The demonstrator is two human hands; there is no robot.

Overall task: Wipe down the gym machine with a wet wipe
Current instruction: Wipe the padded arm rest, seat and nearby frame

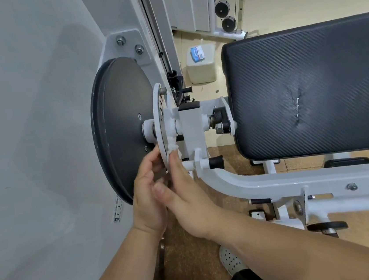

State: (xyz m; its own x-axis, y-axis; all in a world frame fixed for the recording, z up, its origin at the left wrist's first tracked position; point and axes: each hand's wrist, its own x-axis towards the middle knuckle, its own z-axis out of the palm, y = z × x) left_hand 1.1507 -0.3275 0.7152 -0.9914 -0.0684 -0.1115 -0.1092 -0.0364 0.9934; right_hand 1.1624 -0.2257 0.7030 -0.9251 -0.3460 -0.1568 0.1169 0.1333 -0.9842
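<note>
A crumpled white wet wipe [172,146] lies bunched against the lower edge of a thin white metal disc [159,119] on the gym machine's axle. The right hand [185,192] presses it there with straight fingers held close together, the thumb splayed out to the left. The left hand [147,190] has loosely curved fingers whose tips touch the disc's rim from the other side; whether they pinch it I cannot tell.

Behind the disc stands a large, smooth, dark grey round pulley wheel [120,128]. To the right is a black padded cushion [311,88] with a woven-look ribbed vinyl skin and a small tear. Below runs a glossy white tubular steel frame [275,180].

The brown floor [187,250] looks speckled like cork. Farther off, a cream block [202,68] carries a blue-and-white packet [197,54].
</note>
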